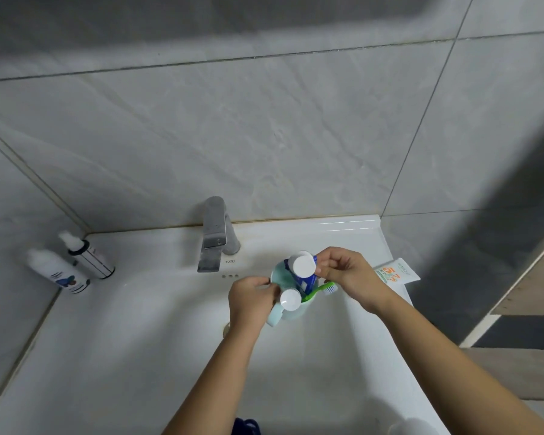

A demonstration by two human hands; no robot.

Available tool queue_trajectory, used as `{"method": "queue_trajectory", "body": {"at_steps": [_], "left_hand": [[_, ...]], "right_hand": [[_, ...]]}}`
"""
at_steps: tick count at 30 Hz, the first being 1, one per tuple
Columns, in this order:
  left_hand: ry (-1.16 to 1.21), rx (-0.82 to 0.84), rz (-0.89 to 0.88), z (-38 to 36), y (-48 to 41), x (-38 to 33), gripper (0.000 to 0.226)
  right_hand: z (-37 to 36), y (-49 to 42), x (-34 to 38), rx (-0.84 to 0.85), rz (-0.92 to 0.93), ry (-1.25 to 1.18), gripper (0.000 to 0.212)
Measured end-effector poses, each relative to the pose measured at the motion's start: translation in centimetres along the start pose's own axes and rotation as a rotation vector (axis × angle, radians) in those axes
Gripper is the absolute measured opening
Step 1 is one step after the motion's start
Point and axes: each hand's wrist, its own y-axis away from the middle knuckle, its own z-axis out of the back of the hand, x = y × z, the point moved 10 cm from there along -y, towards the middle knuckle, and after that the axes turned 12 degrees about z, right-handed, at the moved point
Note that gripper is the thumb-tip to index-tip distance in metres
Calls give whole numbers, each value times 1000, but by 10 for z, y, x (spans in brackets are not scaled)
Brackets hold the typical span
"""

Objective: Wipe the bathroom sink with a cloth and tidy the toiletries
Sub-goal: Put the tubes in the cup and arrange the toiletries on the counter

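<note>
A pale teal cup [278, 276] is held above the white sink [145, 324], just right of the faucet. In it stand a blue tube with a round white cap [302, 265], a second white-capped tube [290, 299] and a green toothbrush [321, 288] leaning out to the right. My left hand [252, 298] grips the cup at its near left side by the handle. My right hand [346, 274] pinches the blue tube just under its cap. No cloth can be identified.
A metal faucet [215, 235] stands at the back centre. Two white bottles [76, 262] sit in the back left corner. A white and orange tube [396, 272] lies on the right ledge. Tiled walls close in behind and left; something dark blue [247, 426] shows at the bottom edge.
</note>
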Motion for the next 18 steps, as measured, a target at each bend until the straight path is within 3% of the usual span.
{"method": "queue_trajectory", "body": {"at_steps": [4, 10, 18], "left_hand": [[-1, 29, 24, -28, -16, -9, 8], [29, 116, 48, -84, -40, -36, 19], [19, 217, 56, -164, -84, -73, 12]], "right_hand": [[29, -5, -8, -32, -64, 10, 23], [96, -26, -23, -184, -146, -11, 15], [171, -63, -43, -337, -154, -64, 13]]}}
